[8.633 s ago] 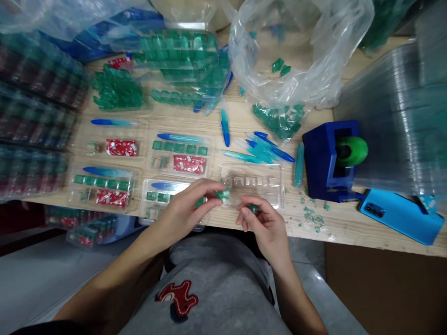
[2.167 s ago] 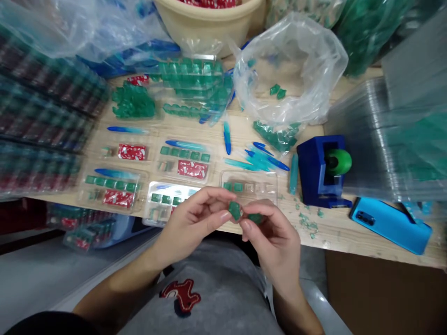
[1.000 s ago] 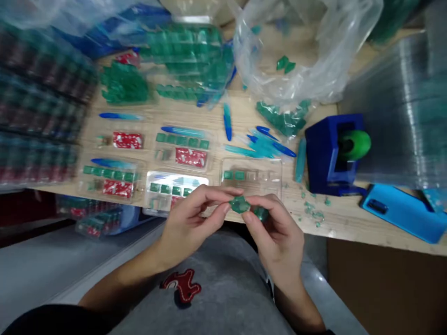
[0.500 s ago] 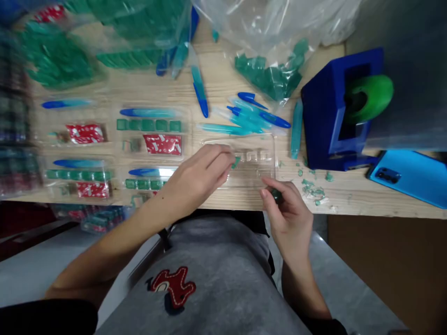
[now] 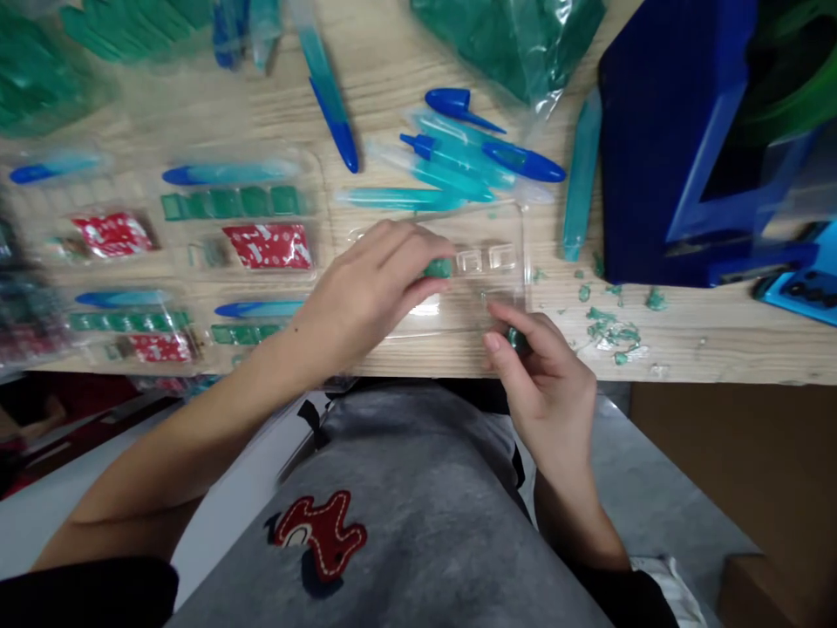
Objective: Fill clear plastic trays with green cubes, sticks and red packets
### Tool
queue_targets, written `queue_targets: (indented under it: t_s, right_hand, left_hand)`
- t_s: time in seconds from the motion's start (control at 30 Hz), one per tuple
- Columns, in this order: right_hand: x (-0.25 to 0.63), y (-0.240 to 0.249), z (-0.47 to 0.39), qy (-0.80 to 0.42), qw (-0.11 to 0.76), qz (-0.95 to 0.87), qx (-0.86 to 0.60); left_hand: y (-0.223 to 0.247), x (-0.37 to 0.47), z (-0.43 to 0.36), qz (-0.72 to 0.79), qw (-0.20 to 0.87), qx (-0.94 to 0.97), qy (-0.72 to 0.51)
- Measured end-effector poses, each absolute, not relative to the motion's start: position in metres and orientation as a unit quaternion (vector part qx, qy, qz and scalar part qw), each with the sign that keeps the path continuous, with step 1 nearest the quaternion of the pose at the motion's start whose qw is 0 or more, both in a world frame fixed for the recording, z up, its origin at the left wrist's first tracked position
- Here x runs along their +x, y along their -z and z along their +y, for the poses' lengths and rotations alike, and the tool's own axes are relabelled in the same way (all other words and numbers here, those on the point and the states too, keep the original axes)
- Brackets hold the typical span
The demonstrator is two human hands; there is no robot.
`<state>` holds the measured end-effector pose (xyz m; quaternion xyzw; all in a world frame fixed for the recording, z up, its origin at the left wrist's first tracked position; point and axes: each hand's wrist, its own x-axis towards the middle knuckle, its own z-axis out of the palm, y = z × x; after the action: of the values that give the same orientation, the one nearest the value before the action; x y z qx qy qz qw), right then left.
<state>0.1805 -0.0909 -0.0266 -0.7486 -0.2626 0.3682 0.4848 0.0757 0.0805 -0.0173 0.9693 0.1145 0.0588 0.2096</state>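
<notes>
My left hand (image 5: 385, 279) reaches over a clear plastic tray (image 5: 523, 235) and pinches a small green cube (image 5: 438, 268) at its row of square pockets. Two pockets to the right of that cube hold nothing green. At the tray's lower right edge, my right hand (image 5: 542, 366) is closed with dark green pieces (image 5: 516, 338) tucked in its curled fingers. How many pieces it holds is hidden. Left of my hands lie several trays, one with a blue pen (image 5: 222, 173), a row of green cubes (image 5: 241, 202) and a red printed packet (image 5: 268, 247).
Behind the tray lie several turquoise pen parts (image 5: 451, 161) and a bag of green pieces (image 5: 523, 44). A blue tape dispenser (image 5: 667, 157) stands at right, with a blue phone (image 5: 801, 279) beside it. Green scraps (image 5: 611, 331) litter the table near its front edge.
The view has come closer to the table. My left hand has moved slightly right along the pocket row with a green cube between its fingers. My right hand stays closed beside the tray.
</notes>
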Motion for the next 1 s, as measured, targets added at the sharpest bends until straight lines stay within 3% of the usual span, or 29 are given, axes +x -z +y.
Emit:
queue_targets:
  t_s: [0.1,0.3,0.5,0.83,1.0]
  right_hand:
    - [0.18,0.026,-0.091,-0.39,0.492,-0.246,-0.739]
    - [0.181,0.027,-0.094,-0.478,0.548,-0.195,-0.658]
    - [0.177,0.022,-0.082,-0.54,0.629,-0.114,-0.548]
    - [0.178,0.012,-0.09,-0.52,0.615,-0.139,-0.576]
    - [0.178,0.012,-0.094,-0.556,0.61,-0.156,-0.543]
  left_hand:
    - [0.019,0.076,0.085,0.114,0.235,0.965,-0.031]
    - [0.019,0.083,0.086,0.121,0.148,0.981,0.025]
    - [-0.008,0.072,0.079,0.168,0.315,0.931,-0.08]
    - [-0.023,0.065,0.059,0.109,0.42,0.901,0.022]
    - [-0.027,0.056,0.059,0.13,0.564,0.812,0.072]
